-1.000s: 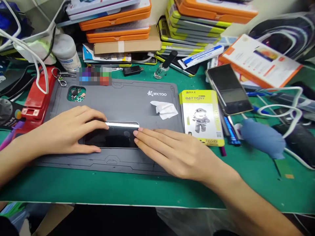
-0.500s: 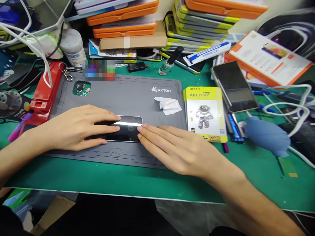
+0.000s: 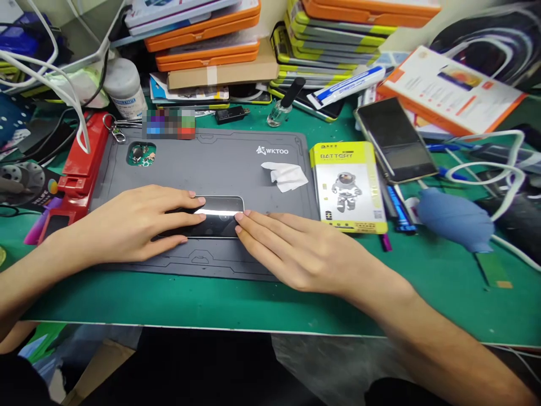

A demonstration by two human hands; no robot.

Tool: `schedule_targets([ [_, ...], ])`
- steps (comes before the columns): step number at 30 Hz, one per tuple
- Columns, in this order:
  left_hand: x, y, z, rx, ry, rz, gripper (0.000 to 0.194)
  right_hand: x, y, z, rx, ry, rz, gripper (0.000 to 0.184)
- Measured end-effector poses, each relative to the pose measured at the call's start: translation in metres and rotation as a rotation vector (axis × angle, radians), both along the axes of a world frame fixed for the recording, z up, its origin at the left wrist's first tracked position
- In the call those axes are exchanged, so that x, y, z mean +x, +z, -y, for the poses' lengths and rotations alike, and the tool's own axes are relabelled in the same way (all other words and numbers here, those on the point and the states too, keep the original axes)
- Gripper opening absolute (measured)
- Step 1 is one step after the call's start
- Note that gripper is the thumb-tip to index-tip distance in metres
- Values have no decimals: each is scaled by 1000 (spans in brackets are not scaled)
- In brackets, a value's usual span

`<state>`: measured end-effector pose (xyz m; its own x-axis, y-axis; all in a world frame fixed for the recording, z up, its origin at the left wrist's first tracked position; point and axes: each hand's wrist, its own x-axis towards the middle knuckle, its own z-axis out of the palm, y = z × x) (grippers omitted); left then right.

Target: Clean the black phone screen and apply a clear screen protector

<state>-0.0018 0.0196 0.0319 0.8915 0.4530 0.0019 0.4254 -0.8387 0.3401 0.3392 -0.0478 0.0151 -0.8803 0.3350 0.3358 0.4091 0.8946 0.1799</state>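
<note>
A smartphone (image 3: 213, 227) with a glossy black face lies lengthwise on the grey work mat (image 3: 211, 163). My left hand (image 3: 131, 223) covers its left part, the fingers along the far side and across the face, the thumb by the near edge. At the phone's right end, my right hand (image 3: 304, 248) has its fingers closed together, fingertips pressed on the edge; its thumb is not clearly visible. A crumpled white wipe (image 3: 287, 177) lies on the mat beyond my right hand. Just right of the mat sits a yellow and white battery package (image 3: 349, 194).
A red clamp-like tool (image 3: 76, 175) stands left of the mat. Another phone (image 3: 397, 141), a blue air blower (image 3: 454, 220) and white cables lie at the right. A small bottle (image 3: 281, 110), a white jar (image 3: 124, 87) and stacked orange cases (image 3: 207, 56) line the back.
The view has shifted slightly. Both hands stay on the phone in nearly the same pose, with the right fingertips still at its right end. The bright reflection on the phone looks a little different.
</note>
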Motion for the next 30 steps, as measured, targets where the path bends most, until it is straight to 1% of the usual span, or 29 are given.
schedule_targets([
  [2,3,-2,4,45,16,0,42,-1,0,0,15,6,-2,33],
  [5,7,-5,11,126,31,-2,44,-2,1,-1,112,14,36,27],
  [7,10,-6,14,165,31,3,44,-2,2,-1,153,15,55,26],
  [11,12,-6,16,174,40,17,38,-3,2,-2,163,14,55,25],
  [16,11,-8,14,200,14,66,36,-4,3,-3,193,7,68,26],
  [23,10,-12,11,315,-52,112,36,-5,6,-3,190,-4,76,24],
  [26,10,-12,10,322,-59,121,36,-6,7,-2,213,-9,87,25],
  [30,9,-12,9,322,-65,125,36,-8,8,-3,200,-1,70,24],
])
